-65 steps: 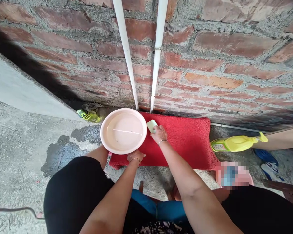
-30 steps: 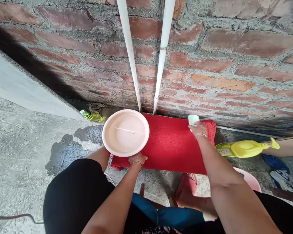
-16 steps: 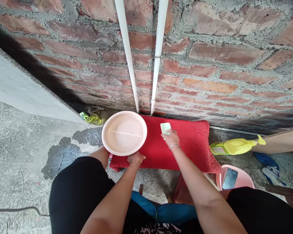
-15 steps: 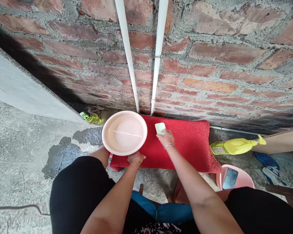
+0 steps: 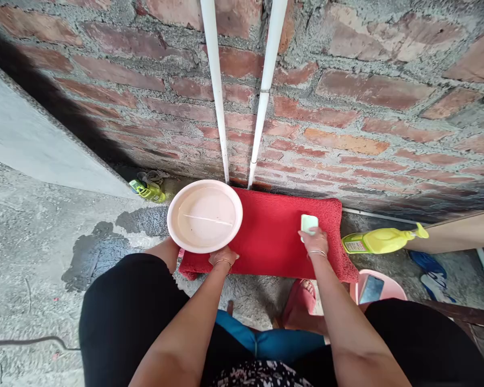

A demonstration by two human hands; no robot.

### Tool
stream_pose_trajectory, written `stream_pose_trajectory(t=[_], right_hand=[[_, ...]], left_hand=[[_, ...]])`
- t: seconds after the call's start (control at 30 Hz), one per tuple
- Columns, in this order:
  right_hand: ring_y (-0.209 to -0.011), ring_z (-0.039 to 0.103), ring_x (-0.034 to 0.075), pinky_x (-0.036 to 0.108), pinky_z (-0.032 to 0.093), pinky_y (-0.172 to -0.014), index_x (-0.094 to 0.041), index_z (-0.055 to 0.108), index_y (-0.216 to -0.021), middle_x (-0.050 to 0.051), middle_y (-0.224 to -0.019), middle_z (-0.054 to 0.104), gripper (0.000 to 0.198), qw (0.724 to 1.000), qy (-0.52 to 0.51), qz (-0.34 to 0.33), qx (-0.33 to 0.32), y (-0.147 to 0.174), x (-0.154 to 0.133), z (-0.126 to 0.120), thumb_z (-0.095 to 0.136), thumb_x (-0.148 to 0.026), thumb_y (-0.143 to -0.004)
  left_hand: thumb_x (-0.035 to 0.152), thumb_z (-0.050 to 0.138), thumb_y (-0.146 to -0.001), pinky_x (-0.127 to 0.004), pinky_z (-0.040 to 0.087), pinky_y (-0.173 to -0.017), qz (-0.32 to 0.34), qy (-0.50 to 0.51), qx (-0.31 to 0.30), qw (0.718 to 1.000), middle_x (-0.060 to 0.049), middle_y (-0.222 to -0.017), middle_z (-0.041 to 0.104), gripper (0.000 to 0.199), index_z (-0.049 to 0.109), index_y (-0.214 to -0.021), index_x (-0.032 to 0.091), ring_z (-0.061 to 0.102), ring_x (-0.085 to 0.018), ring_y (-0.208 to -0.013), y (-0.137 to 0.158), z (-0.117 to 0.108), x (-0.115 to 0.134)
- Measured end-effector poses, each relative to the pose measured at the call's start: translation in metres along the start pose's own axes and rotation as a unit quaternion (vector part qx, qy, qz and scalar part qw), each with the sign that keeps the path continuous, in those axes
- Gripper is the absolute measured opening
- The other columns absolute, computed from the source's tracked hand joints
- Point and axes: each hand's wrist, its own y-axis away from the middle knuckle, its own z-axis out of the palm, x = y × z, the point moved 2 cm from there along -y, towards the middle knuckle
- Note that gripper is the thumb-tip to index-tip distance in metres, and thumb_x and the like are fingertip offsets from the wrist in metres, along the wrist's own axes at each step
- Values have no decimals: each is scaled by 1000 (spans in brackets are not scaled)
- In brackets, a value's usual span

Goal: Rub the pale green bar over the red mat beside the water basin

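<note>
My right hand [image 5: 315, 240] is closed round a pale green bar of soap [image 5: 310, 222], over the right part of a red towel [image 5: 272, 231]. The towel lies spread over a low, long support and hangs past its edges. My left hand [image 5: 225, 255] rests on the towel's near edge, close under the rim of a pale pink basin [image 5: 205, 244]. Its thumb side shows, but the basin hides the other fingers. The round basin sits at the towel's left end and holds clear water.
A yellow pump bottle [image 5: 381, 241] lies right of the towel. A pink tub [image 5: 393, 287] with a phone [image 5: 371, 289] stands at the near right. Behind rise a brick wall [image 5: 344, 141] and two white pipes [image 5: 219, 102]. A green bottle [image 5: 148, 190] lies at the left.
My right hand has moved to the right across the towel with the soap. My left hand stays by the basin. The view has shifted slightly.
</note>
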Motion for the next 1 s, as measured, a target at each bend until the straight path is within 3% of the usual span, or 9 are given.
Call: stream_pose_trajectory(t=[0.07,0.13,0.27,0.37,0.47,0.57,0.8,0.9,1.0], right_hand=[[-86,55,24,34,42,-75,-19,59,-98,9,-94,57,46,998,-18,52,30,-3,26,-8,66,-49,-64],[-87,54,24,33,42,-75,-19,59,-98,9,-93,57,47,997,-27,50,43,8,28,-5,65,-50,-65],[-86,54,20,30,40,-76,-22,58,-102,6,-99,54,47,995,-24,-96,-10,61,-31,31,66,-48,-65],[-87,52,18,27,40,-75,-25,58,-102,4,-100,51,41,974,-1,-210,-81,104,-86,60,65,-44,-67],[-90,50,18,27,39,-75,-27,59,-101,4,-99,50,36,955,32,-273,-112,120,-107,70,65,-41,-68],[-90,51,19,27,39,-76,-26,59,-101,3,-98,50,37,962,38,-254,-91,102,-81,59,66,-41,-67],[-85,53,22,32,41,-73,-22,58,-102,7,-97,51,44,999,17,-49,4,39,31,8,63,-49,-67],[-85,53,24,34,40,-74,-20,58,-102,9,-96,51,45,999,11,-32,19,41,32,6,62,-49,-68],[-86,53,22,32,39,-76,-19,58,-102,8,-97,52,44,996,-2,-89,-2,62,1,20,61,-48,-69]], left_hand=[[48,73,-55,-42,46,-89,-1,10,3,1000,-13,-126,55,65,57,-113,23,50,-34,-115,0,0,-1],[48,74,-55,-41,46,-89,2,15,7,1000,-13,-126,56,65,58,-112,23,50,-33,-116,1,0,-1],[49,74,-53,-41,46,-89,-2,9,14,1000,-13,-127,54,70,56,-115,23,50,-34,-115,2,0,0],[49,75,-51,-41,46,-89,-6,9,20,1000,-13,-128,54,73,55,-117,23,50,-33,-115,2,-1,1],[48,75,-51,-41,46,-90,-6,7,13,1000,-12,-129,53,74,55,-118,23,50,-33,-116,1,0,1],[48,75,-51,-41,46,-90,-7,2,9,1000,-12,-131,51,76,53,-120,23,49,-33,-117,0,0,1],[48,73,-52,-41,47,-86,-16,13,4,1000,-13,-126,55,72,56,-117,24,50,-34,-115,1,1,0],[47,73,-52,-42,47,-85,-9,10,5,1000,-12,-125,56,69,57,-116,24,51,-34,-114,-1,2,0],[48,73,-53,-42,47,-85,-8,5,-1,1000,-12,-125,55,68,57,-115,25,51,-34,-114,-2,2,0]])
